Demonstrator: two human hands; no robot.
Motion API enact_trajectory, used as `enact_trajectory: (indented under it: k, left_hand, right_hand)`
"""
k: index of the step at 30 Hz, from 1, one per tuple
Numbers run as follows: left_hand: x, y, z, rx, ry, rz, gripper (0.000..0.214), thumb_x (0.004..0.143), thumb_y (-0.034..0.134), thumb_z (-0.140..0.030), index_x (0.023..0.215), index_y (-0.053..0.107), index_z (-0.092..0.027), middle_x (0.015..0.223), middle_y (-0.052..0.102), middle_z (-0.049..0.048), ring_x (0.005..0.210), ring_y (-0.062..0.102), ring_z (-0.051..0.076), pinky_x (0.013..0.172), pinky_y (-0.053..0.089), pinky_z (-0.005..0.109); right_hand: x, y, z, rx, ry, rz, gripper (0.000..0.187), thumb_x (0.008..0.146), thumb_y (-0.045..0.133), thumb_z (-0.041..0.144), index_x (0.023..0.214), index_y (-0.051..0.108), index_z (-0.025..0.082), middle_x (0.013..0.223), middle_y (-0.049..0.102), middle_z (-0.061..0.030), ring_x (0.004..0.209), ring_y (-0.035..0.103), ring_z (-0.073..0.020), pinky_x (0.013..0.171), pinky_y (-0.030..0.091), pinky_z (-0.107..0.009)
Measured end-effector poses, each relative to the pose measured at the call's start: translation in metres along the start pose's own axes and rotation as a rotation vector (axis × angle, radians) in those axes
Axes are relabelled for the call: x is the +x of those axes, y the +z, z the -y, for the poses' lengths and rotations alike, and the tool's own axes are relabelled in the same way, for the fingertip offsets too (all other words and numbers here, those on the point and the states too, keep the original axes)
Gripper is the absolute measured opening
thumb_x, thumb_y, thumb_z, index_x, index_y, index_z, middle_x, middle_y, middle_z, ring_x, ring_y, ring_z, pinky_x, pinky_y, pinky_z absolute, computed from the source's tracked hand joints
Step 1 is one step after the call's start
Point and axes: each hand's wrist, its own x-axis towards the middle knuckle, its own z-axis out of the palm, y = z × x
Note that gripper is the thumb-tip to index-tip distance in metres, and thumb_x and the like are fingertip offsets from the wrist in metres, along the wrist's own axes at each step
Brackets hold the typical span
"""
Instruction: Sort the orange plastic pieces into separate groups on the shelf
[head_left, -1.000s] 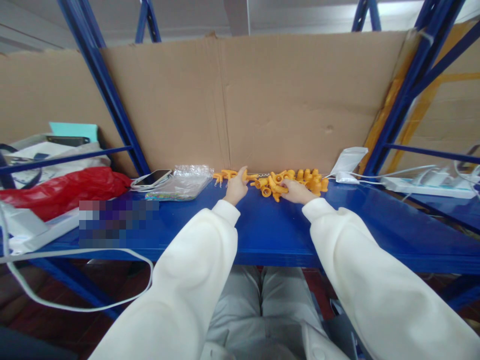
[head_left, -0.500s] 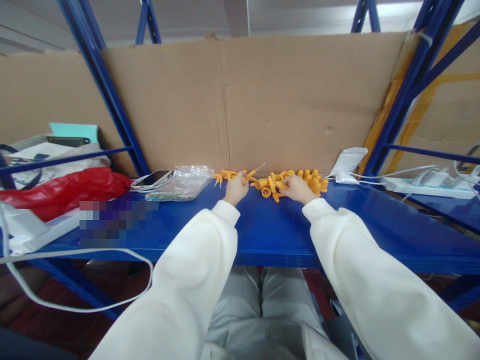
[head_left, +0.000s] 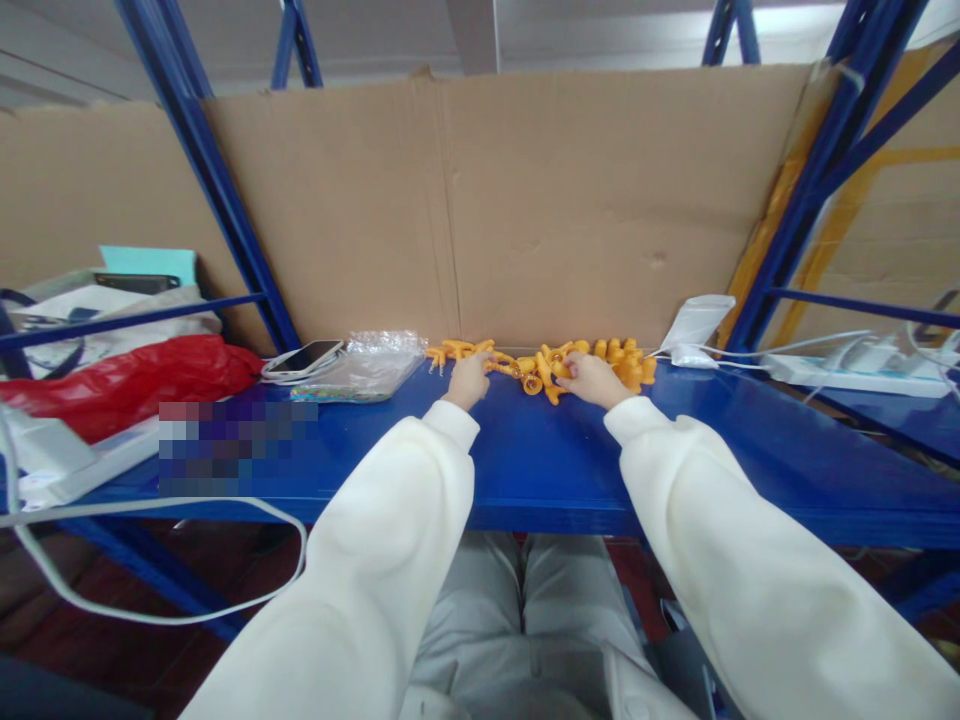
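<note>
My left hand (head_left: 468, 381) is closed on an orange-handled corkscrew (head_left: 500, 366), its thin spiral end turned to the right over the heap. Several more orange pieces with thin spiral tips (head_left: 455, 349) lie just beyond and left of this hand. My right hand (head_left: 592, 380) pinches an orange hollow piece (head_left: 557, 372) at the near side of a loose heap. One round opening (head_left: 532, 384) in the heap faces me. Behind my right hand, several orange pieces (head_left: 624, 357) stand close together. My fingertips partly hide what each hand grips.
A blue shelf top (head_left: 547, 460) carries everything, with a cardboard sheet (head_left: 555, 200) upright behind. To the left lie a clear plastic bag (head_left: 367, 370), a phone (head_left: 315, 355) and a red bag (head_left: 150, 380). On the right are a white packet (head_left: 697, 330) and a power strip (head_left: 862, 370).
The corkscrew in my left hand has swung down from pointing up and right to lying toward the heap. My left hand has shifted slightly left and nearer; my right hand has barely moved.
</note>
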Motion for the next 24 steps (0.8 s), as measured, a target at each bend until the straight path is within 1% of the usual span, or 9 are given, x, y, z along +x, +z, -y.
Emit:
enact_trajectory:
  k: [3, 5, 8, 11, 14, 16, 18, 20, 24]
  left_hand:
    - [0.003, 0.002, 0.005, 0.004, 0.003, 0.044, 0.046, 0.084, 0.058, -0.002, 0.125, 0.072, -0.018, 0.105, 0.079, 0.0102, 0.106, 0.073, 0.024, 0.104, 0.053, 0.037]
    - [0.005, 0.004, 0.008, 0.024, 0.030, 0.062, 0.050, 0.081, 0.056, 0.002, 0.124, 0.073, -0.017, 0.109, 0.078, 0.0113, 0.112, 0.071, 0.024, 0.107, 0.051, 0.037]
    - [0.008, 0.009, 0.011, 0.040, 0.116, 0.066, 0.044, 0.081, 0.054, 0.000, 0.117, 0.075, -0.015, 0.123, 0.072, 0.0145, 0.121, 0.066, 0.026, 0.114, 0.047, 0.040]
    - [0.009, 0.016, 0.012, 0.028, 0.209, 0.090, 0.035, 0.085, 0.051, -0.006, 0.111, 0.074, -0.014, 0.145, 0.057, 0.0157, 0.134, 0.058, 0.025, 0.120, 0.040, 0.041]
    - [0.007, 0.019, 0.011, 0.011, 0.253, 0.112, 0.041, 0.089, 0.052, -0.011, 0.128, 0.064, -0.017, 0.164, 0.035, 0.0144, 0.147, 0.044, 0.025, 0.121, 0.038, 0.040]
    - [0.004, 0.018, 0.010, 0.012, 0.258, 0.118, 0.049, 0.090, 0.053, -0.013, 0.138, 0.055, -0.020, 0.167, 0.028, 0.0141, 0.150, 0.039, 0.024, 0.121, 0.038, 0.041]
    - [0.000, 0.013, 0.008, 0.035, 0.243, 0.117, 0.055, 0.089, 0.057, -0.014, 0.144, 0.049, -0.020, 0.167, 0.028, 0.0151, 0.149, 0.041, 0.025, 0.119, 0.040, 0.041]
    - [-0.004, 0.007, 0.004, 0.087, 0.192, 0.107, 0.059, 0.088, 0.062, -0.016, 0.145, 0.047, -0.018, 0.164, 0.033, 0.0169, 0.146, 0.046, 0.027, 0.117, 0.042, 0.040]
    - [-0.010, -0.007, -0.006, 0.205, -0.019, 0.067, 0.050, 0.090, 0.064, -0.032, 0.136, 0.056, -0.016, 0.143, 0.059, 0.0183, 0.130, 0.061, 0.031, 0.107, 0.050, 0.039]
  right_hand:
    - [0.000, 0.001, -0.001, 0.009, -0.009, 0.008, 0.029, 0.090, 0.065, 0.026, 0.117, 0.071, 0.016, 0.096, 0.073, -0.0088, 0.090, 0.069, -0.0217, 0.082, 0.051, -0.029]
    - [0.000, 0.001, -0.001, 0.020, -0.014, 0.012, 0.029, 0.090, 0.065, 0.025, 0.117, 0.071, 0.015, 0.096, 0.073, -0.0087, 0.089, 0.069, -0.0212, 0.082, 0.051, -0.029]
    - [0.000, 0.001, 0.000, 0.031, -0.019, 0.016, 0.031, 0.090, 0.066, 0.024, 0.118, 0.071, 0.014, 0.096, 0.073, -0.0090, 0.090, 0.070, -0.0214, 0.083, 0.051, -0.029]
    - [0.000, 0.002, -0.001, 0.042, -0.028, 0.015, 0.031, 0.089, 0.066, 0.023, 0.118, 0.070, 0.014, 0.096, 0.073, -0.0091, 0.090, 0.070, -0.0218, 0.084, 0.052, -0.030]
    - [0.001, 0.003, -0.002, 0.051, -0.043, 0.017, 0.029, 0.089, 0.066, 0.022, 0.117, 0.070, 0.014, 0.094, 0.073, -0.0089, 0.088, 0.070, -0.0215, 0.083, 0.052, -0.030]
    - [0.001, 0.004, -0.003, 0.050, -0.051, 0.012, 0.027, 0.089, 0.066, 0.022, 0.115, 0.070, 0.014, 0.093, 0.073, -0.0083, 0.087, 0.070, -0.0209, 0.081, 0.052, -0.029]
    - [0.002, 0.005, -0.003, 0.047, -0.056, 0.007, 0.025, 0.088, 0.066, 0.023, 0.112, 0.071, 0.015, 0.091, 0.073, -0.0074, 0.085, 0.070, -0.0203, 0.080, 0.051, -0.029]
    - [0.002, 0.005, -0.003, 0.042, -0.059, 0.004, 0.023, 0.088, 0.067, 0.022, 0.109, 0.071, 0.015, 0.089, 0.072, -0.0066, 0.083, 0.069, -0.0198, 0.078, 0.051, -0.028]
    - [0.000, 0.002, -0.001, 0.033, -0.058, 0.016, 0.019, 0.088, 0.067, 0.022, 0.105, 0.072, 0.015, 0.087, 0.072, -0.0060, 0.081, 0.069, -0.0190, 0.076, 0.050, -0.026]
